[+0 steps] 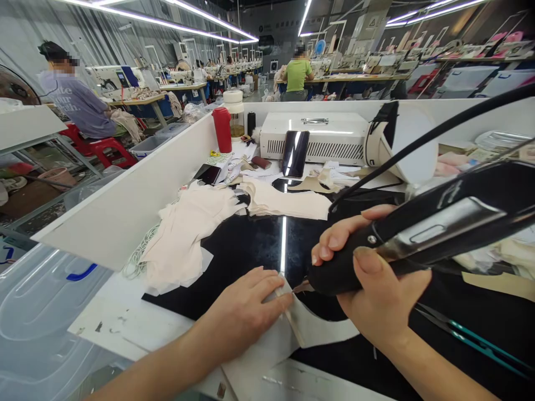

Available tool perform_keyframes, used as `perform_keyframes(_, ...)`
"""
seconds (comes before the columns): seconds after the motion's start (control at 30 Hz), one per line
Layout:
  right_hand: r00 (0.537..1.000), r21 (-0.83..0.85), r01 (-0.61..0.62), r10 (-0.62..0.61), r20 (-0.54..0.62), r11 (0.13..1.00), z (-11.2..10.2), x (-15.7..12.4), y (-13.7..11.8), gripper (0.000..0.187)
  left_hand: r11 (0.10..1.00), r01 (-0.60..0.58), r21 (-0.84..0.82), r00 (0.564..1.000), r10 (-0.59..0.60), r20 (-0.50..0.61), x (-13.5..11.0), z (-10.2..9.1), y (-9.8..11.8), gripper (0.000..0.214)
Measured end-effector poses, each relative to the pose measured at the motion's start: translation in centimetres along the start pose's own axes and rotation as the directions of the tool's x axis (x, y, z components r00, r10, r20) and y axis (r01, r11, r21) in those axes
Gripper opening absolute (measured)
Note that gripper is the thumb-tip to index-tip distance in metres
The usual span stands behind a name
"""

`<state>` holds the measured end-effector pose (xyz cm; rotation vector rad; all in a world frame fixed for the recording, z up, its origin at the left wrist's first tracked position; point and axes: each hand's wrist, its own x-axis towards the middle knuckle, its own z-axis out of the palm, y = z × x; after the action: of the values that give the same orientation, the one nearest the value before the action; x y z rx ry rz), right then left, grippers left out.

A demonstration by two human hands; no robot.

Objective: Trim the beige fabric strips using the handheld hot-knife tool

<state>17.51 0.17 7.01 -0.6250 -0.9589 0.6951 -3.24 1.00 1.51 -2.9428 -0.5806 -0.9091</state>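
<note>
My right hand (376,278) is wrapped round a thick black corded handheld power tool (443,223) with a silver panel on its side. The tool's narrow metal tip (304,286) points left, close to the edge of a pale fabric piece (321,328). On that fabric, just left of the tip, my left hand (251,301) holds the cloth with bent fingers and thumb at its folded-looking edge. The fabric lies partly on a glossy black sheet (246,245) near the table's front. Whether the tip touches the cloth, I cannot tell.
Stacked pale fabric pieces (179,234) lie left, with another stack (288,200) behind. Teal-handled tweezers (480,340) rest at right. A phone (295,153) leans on a white vented box (313,136). A red cup (222,129) stands behind. The black cord (418,147) arcs over the right side.
</note>
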Motion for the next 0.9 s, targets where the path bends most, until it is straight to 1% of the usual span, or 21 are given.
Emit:
perform_keyframes(0.1, 1.0, -0.011, 0.013, -0.013, 0.009, 1.0, 0.1, 0.0, 0.1, 0.036, 1.0, -0.019, 0.025, 1.0, 0.019, -0.013, -0.3, 0.2, -0.1, 0.024)
perform_keyframes(0.2, 1.0, -0.036, 0.001, -0.002, -0.013, 0.999, 0.2, -0.1, 0.1, 0.035, 0.998, -0.047, 0.049, 0.999, 0.047, -0.008, -0.7, 0.3, -0.3, 0.026)
perform_keyframes(0.33, 1.0, -0.044, -0.016, 0.015, -0.023, 0.999, 0.0, 0.0, -0.3, 0.034, 0.994, -0.08, 0.08, 0.994, 0.073, 0.087, -1.2, 0.1, -0.6, 0.029)
perform_keyframes(0.4, 1.0, -0.04, -0.004, 0.003, -0.018, 0.999, -0.2, 0.1, -0.6, 0.037, 0.991, -0.093, 0.092, 0.99, 0.083, 0.112, -1.0, -0.2, -0.6, 0.029)
perform_keyframes(0.53, 1.0, -0.049, 0.003, -0.005, -0.031, 0.999, -0.5, 0.2, -1.1, 0.043, 0.99, -0.119, 0.068, 0.99, 0.114, 0.078, 0.2, -0.7, -0.1, 0.023)
perform_keyframes(0.6, 0.999, -0.056, -0.001, -0.001, -0.038, 0.998, -0.5, 0.1, -1.1, 0.043, 0.995, -0.096, 0.026, 0.993, 0.094, 0.072, 0.8, -0.7, 0.4, 0.021)
perform_keyframes(0.67, 0.999, -0.056, -0.002, 0.0, -0.042, 0.998, -0.4, -0.1, -1.1, 0.044, 0.998, -0.069, -0.012, 0.994, 0.07, 0.08, 1.2, -0.7, 0.8, 0.024)
perform_keyframes(0.8, 0.998, -0.037, -0.013, 0.011, -0.055, 0.999, -0.1, -0.5, -0.7, 0.049, 0.998, -0.058, -0.027, 0.995, 0.06, 0.078, 0.9, -0.5, 1.2, 0.03)
perform_keyframes(0.9, 0.999, -0.022, -0.026, 0.025, -0.039, 0.999, -0.1, -0.7, -0.6, 0.047, 0.998, -0.06, -0.023, 0.996, 0.062, 0.069, 0.6, -0.4, 1.2, 0.029)
